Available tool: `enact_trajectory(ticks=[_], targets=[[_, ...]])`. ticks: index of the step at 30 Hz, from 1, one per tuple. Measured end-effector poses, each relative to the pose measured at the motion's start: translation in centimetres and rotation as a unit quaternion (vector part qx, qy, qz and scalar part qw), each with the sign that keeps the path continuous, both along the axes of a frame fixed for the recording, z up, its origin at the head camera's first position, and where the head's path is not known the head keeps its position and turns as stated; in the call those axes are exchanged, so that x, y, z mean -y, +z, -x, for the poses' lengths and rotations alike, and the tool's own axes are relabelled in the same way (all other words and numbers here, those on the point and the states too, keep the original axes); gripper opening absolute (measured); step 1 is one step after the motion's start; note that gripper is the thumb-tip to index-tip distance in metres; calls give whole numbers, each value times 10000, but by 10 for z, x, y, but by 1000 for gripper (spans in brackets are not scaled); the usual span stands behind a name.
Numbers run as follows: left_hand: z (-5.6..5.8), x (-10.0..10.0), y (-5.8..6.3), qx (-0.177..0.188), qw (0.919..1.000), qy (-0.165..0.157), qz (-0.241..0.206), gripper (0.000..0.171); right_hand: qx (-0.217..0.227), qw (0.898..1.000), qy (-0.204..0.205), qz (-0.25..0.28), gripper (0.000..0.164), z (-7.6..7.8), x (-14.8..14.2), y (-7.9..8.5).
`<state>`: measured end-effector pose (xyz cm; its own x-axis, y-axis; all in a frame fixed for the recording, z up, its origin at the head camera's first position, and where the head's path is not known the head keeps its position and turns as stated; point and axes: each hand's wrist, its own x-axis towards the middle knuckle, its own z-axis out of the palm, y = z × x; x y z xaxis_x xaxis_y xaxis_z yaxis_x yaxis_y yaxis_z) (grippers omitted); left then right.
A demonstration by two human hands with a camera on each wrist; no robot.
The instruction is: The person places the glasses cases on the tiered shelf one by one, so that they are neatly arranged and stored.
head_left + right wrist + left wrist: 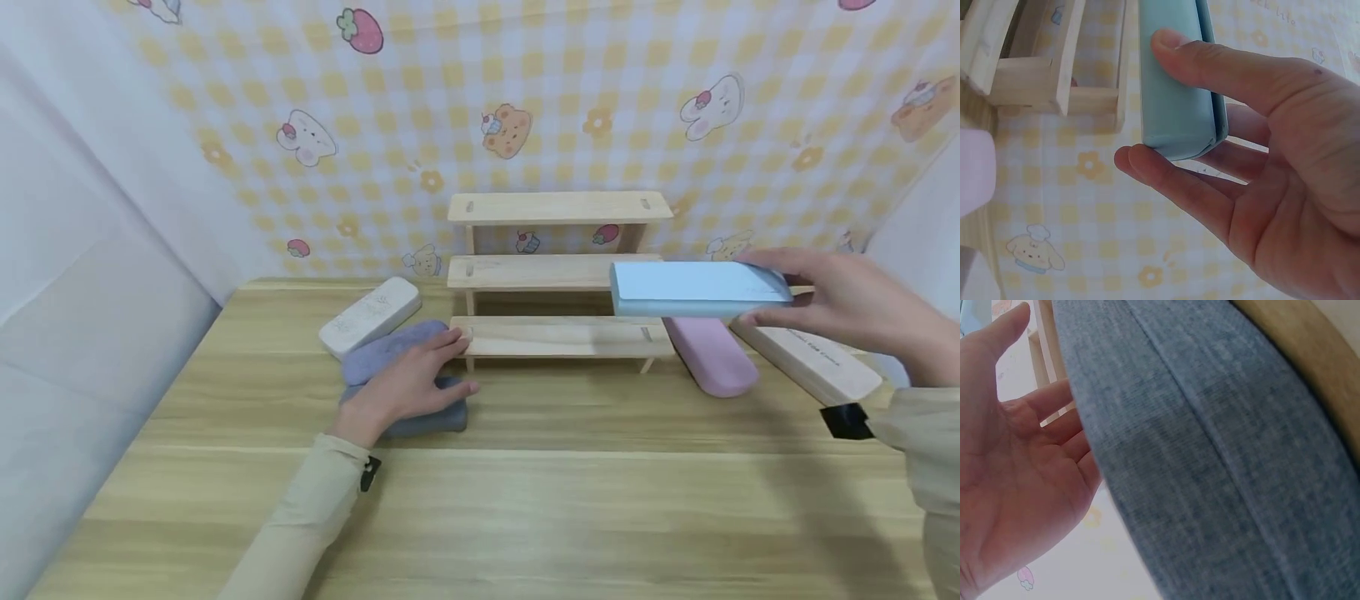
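My right hand (840,300) grips the right end of a light blue glasses case (697,283), thumb on one side and fingers on the other. The case is held level in the air, overlapping the right end of a three-step wooden rack (555,337) in the head view. With fingers fairly straight and thumb spread, my left hand (412,379) touches the left end of the rack's lowest board. Beneath that hand lie a grey-blue fabric case (427,421) and a lavender-blue case (390,350); the grey-blue one fills much of the left wrist view.
Behind the lavender-blue case is a white glasses case (371,317). Right of the rack lie a pink-purple case (712,358) and a cream case (817,358) with lettering. A checked cloth (570,108) hangs behind the wooden table (555,517).
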<state>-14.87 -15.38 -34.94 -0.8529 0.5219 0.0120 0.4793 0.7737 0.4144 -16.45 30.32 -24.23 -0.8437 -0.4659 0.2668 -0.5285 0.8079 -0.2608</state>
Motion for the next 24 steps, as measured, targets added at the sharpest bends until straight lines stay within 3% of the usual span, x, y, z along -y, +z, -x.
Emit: enact_trajectory(ticks=[3,16,24], targets=[[-1,2,1,24,10000,20,45,73,22,9997,162,158,65,7,9,4],[2,-5,3,-138,9999,-57,-32,67,-210,9991,326,-140,66,28,42,26],[-1,-3,3,-89,10000,-4,-6,65,84,9971,754,81,66,49,71,31]])
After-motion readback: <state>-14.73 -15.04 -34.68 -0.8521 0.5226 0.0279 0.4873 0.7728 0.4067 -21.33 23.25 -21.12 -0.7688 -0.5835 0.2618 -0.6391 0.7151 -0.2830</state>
